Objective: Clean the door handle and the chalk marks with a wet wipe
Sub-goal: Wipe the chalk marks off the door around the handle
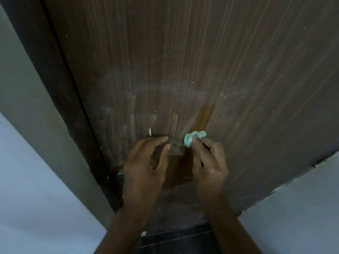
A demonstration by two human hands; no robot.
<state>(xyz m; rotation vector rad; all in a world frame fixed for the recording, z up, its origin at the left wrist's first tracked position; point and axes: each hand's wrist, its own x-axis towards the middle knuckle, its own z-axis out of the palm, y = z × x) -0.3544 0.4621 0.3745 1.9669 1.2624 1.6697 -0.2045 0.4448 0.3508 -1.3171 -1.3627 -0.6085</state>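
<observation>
From the head view, I was looking down a brown door point(201, 52) with its dark frame point(60, 99) on the left and grey wall on both sides. My right hand point(209, 162) had its grip clamped on the wipe point(192, 138), a bunched pale-green wad pinched at the fingertips and pressed to the door face just right of centre. Above and below the wipe ran a darker, glossier streak point(202, 118), which I took for wood already wetted. My left hand point(146, 162) sat just beside it, thumb and forefinger close together at a small dull patch point(176, 148) on the door; whether that grip was nipping something or only touching the surface, I could not tell.

The chalk marks point(132, 110) lay left of the wipe as pale, grainy vertical smears, with a fainter arc of chalk point(165, 87) sweeping above them and a small white fleck point(150, 132) near the left fingertips. The handle itself was hidden; only a bit of metal plate point(121, 176) showed at the door edge behind the left wrist.

I judged the step in hand to be the chalk, with most of it still on. The next move, as I saw it, called for carrying the wipe leftward over those smears with firm flat pressure, and refolding it to a clean side if it loaded up.
</observation>
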